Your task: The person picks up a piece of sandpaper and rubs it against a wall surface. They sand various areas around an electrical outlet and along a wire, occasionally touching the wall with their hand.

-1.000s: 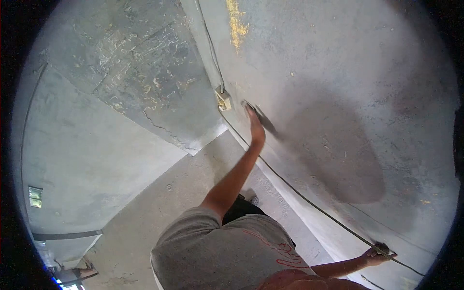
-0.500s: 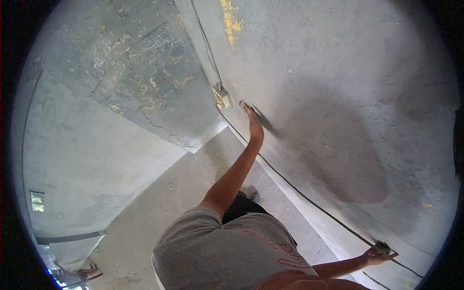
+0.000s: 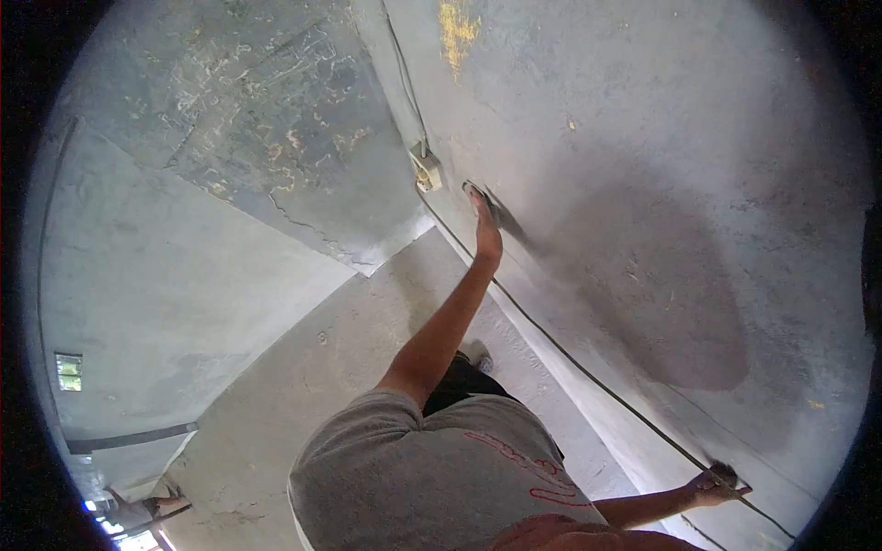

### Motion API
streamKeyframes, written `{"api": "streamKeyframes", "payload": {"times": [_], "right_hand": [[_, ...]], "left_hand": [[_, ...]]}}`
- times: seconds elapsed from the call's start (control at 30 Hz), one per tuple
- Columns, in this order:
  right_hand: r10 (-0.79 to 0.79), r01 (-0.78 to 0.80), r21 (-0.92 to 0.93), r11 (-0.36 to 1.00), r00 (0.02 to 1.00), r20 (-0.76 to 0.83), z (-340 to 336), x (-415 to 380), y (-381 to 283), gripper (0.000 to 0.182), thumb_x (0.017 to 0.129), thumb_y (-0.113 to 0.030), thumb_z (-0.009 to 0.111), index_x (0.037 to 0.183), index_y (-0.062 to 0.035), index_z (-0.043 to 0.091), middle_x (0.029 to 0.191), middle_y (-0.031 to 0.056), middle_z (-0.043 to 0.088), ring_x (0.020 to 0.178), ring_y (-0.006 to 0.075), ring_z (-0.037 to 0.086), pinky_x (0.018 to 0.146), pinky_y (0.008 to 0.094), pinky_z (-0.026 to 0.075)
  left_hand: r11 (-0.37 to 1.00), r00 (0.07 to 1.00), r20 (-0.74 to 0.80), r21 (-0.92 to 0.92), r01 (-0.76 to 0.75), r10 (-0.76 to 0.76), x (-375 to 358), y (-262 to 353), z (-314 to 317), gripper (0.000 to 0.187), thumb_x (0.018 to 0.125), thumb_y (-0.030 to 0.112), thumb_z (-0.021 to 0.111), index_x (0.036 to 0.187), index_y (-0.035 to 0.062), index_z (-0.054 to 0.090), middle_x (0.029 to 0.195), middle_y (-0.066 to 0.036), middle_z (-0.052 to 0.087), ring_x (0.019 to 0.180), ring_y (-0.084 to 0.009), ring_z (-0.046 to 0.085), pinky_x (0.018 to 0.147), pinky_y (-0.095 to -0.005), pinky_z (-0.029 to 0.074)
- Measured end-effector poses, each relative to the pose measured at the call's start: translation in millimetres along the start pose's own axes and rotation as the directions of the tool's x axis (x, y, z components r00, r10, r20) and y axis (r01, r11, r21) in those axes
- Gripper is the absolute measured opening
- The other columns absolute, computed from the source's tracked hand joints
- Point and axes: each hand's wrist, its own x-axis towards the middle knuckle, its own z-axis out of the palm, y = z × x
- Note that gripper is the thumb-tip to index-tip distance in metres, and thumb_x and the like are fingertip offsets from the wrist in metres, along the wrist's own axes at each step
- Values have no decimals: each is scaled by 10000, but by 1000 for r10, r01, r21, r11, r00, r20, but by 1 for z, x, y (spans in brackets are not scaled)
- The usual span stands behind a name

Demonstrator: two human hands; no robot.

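Note:
My left hand (image 3: 486, 228) reaches out to the grey wall (image 3: 606, 101), its fingers closed on a thin, flat pad with a dark edge (image 3: 469, 187) held against the surface. A wall socket box (image 3: 426, 169) with a plug in it sits just beside that hand. Lower down on the right, my right hand (image 3: 706, 490) is at the same wall, fingers bent, where a dark cable (image 3: 606, 386) crosses it. A dark, rough-looking patch (image 3: 724, 472) shows at its fingers; I cannot tell what this hand holds.
From the socket, the cable runs slantwise down the wall. A neighbouring wall (image 3: 266, 119) has peeling, cracked paint. Below lies the concrete floor (image 3: 276, 395), with one of my feet (image 3: 485, 365) on it. A small window opening (image 3: 69, 372) is at the far left.
The view has shifted slightly, so the socket and the wall marks sit a little higher and further right. Both hands stay at the wall, with the left still close to the socket.

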Motion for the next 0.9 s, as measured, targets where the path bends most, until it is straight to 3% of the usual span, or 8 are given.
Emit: {"api": "streamKeyframes", "payload": {"times": [0.13,0.33,0.37,0.43,0.47,0.53,0.83,0.9], "right_hand": [[126,-102,-116,988,965,229,-1,-2,-6,654,966,-507,177,433,-157,321,339,17,254,249,117,189,263,226,249],[-22,-47,-342,938,980,-197,0,0,2,663,956,-535,187,432,-156,331,348,18,270,233,115,178,267,225,264],[22,-14,-64,998,993,116,-36,10,8,230,965,-378,259,929,-152,237,425,35,351,289,113,259,305,237,281],[-18,-71,199,977,909,416,-56,17,11,496,974,-221,332,1426,-148,143,501,52,432,346,111,340,343,250,298],[38,-79,140,987,959,279,-51,17,9,241,965,-376,278,962,-135,268,443,39,361,299,112,254,309,251,264],[100,-107,45,993,987,126,-43,16,-1,637,956,-530,224,497,-121,392,385,26,290,252,114,169,274,252,230],[-184,140,-694,706,983,12,-63,17,-1,449,917,-319,424,612,-25,573,527,66,510,449,157,497,507,418,487],[94,-64,-132,989,968,232,-72,27,6,469,942,-373,366,760,-10,600,523,68,494,430,152,476,479,380,479]], "left_hand": [[999,998,-50,-26,41,-42,49,-3,-23,836,870,687,190,1456,129,-19,1523,-61,-6,1394,-223,40,1121,-369,51],[1000,999,-32,17,9,-8,22,19,-7,844,872,681,191,1452,111,-36,1523,-65,-34,1397,-213,11,1121,-378,35],[994,1000,-16,108,-24,26,5,10,0,836,878,673,181,1449,107,-46,1522,-61,-52,1398,-213,-3,1123,-360,28],[1000,1000,-18,9,4,-4,-9,9,10,816,890,655,175,1450,101,-41,1521,-77,-29,1398,-218,9,1124,-354,40],[995,1000,-5,97,12,-11,-7,7,6,812,892,653,173,1450,101,-37,1521,-83,-17,1397,-223,15,1124,-354,43],[997,999,-28,69,22,-20,9,9,-2,766,923,597,163,1443,71,-33,1521,-85,-27,1397,-221,11,1124,-333,33],[1000,1000,-10,16,-12,12,-8,9,8,778,913,619,180,1446,104,-59,1518,-72,-86,1396,-231,-35,1122,-389,22],[969,998,-26,242,-55,63,-28,33,22,717,950,547,149,1440,68,-61,1518,-83,-61,1396,-247,-2,1126,-343,60]]}}
